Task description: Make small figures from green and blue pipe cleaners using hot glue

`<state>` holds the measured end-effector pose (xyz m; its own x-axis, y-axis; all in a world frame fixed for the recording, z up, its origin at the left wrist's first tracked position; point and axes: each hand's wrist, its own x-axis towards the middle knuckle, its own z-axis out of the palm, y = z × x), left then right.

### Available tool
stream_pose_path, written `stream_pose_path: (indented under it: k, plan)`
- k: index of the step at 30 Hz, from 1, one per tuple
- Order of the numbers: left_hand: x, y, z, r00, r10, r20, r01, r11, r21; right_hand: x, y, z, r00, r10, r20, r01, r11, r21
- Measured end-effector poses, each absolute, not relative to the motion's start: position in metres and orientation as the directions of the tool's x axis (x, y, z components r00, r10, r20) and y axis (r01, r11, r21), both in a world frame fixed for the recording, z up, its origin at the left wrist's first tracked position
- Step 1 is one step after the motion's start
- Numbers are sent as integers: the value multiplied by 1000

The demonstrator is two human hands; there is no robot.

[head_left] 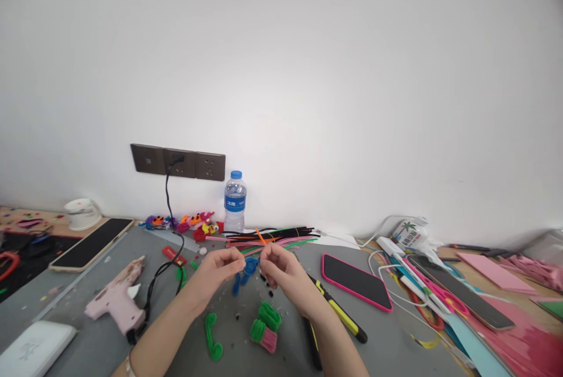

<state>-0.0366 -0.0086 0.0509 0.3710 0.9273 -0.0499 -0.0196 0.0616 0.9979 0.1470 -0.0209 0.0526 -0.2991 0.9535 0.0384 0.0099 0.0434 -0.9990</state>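
My left hand [222, 268] is closed in a pinch, its fingertips beside a looped blue pipe-cleaner piece [250, 268]; whatever is in the pinch is too small to tell. Facing it, my right hand [281, 271] is closed as well, and an orange pipe cleaner [260, 237] sticks up from its fingers. I cannot tell whether the blue piece is held or lies on the mat behind. Below my hands are a green pipe-cleaner piece with curled ends [213, 336] and a folded green and pink bundle [266, 326].
Pliers with yellow-black handles [343, 313] and a pink-cased phone [356, 282] lie right. A pink glue gun [118, 301], its cord plugged into the wall, lies left. Behind stand a water bottle [235, 204] and a pipe-cleaner pile [281, 237]. Scissors [453, 302] lie far right.
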Motion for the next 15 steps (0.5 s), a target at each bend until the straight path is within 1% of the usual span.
stream_pose_path:
  k: [5,10,15]
  plan:
    - [-37,-8,49,383,923,-44,-34,62,997,150,-21,51,-332,943,30,28,42,-999]
    - [-37,-8,49,378,925,-42,-50,66,997,150,-21,49,-377,926,37,5,42,-999]
    - [-38,-7,48,385,922,-47,-27,62,998,152,-20,50,-354,934,45,11,52,-999]
